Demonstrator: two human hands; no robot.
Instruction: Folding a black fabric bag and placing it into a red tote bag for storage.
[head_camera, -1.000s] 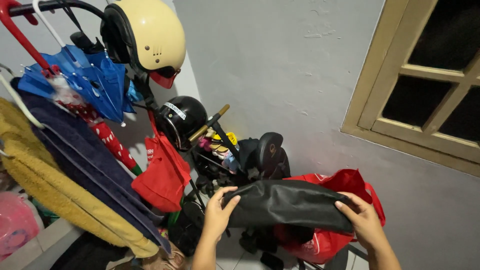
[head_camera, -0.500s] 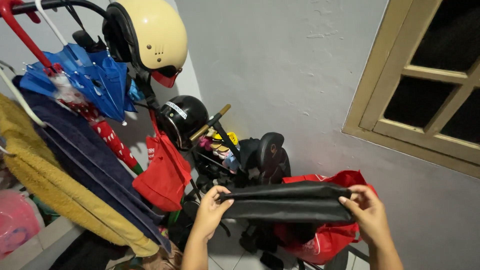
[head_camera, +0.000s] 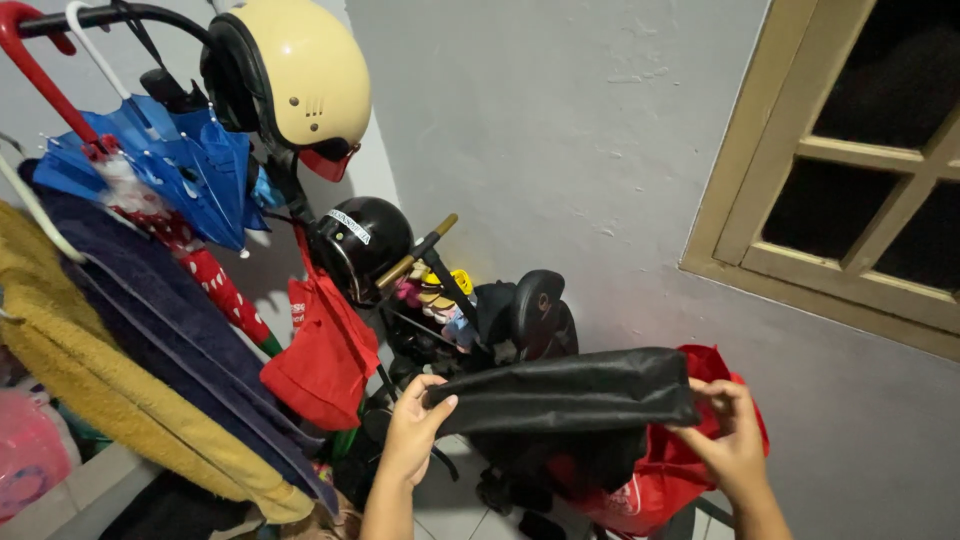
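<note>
1. The left hand (head_camera: 412, 432) is closed on the left end of a folded black fabric bag (head_camera: 565, 392), thumb on top and fingers curled underneath.
2. The right hand (head_camera: 728, 440) pinches the right end of the same bag between thumb and fingertips, so the cloth is stretched level between the 2 hands.
3. The black fabric bag hangs in the air in front of a red bag (head_camera: 655, 480) that stands on the tiled floor (head_camera: 455, 495) by the grey wall (head_camera: 560, 150); part of the black cloth droops down over the red bag's mouth.
4. Just behind the black bag stands a small black stroller (head_camera: 520, 315) with a gold-tipped handle.
5. A black helmet (head_camera: 358, 245) hangs left of the stroller, with a red cloth bag (head_camera: 325, 350) dangling below it.
6. A cream helmet (head_camera: 295, 70) hangs above, at the top of the rack.
7. A blue umbrella (head_camera: 175, 165) and a red spotted umbrella (head_camera: 215, 285) hang at the left.
8. A yellow towel (head_camera: 90, 385) and a dark blue towel (head_camera: 170, 320) are draped at the left edge.
9. A wooden window frame (head_camera: 800, 260) sits in the wall at the upper right.
</note>
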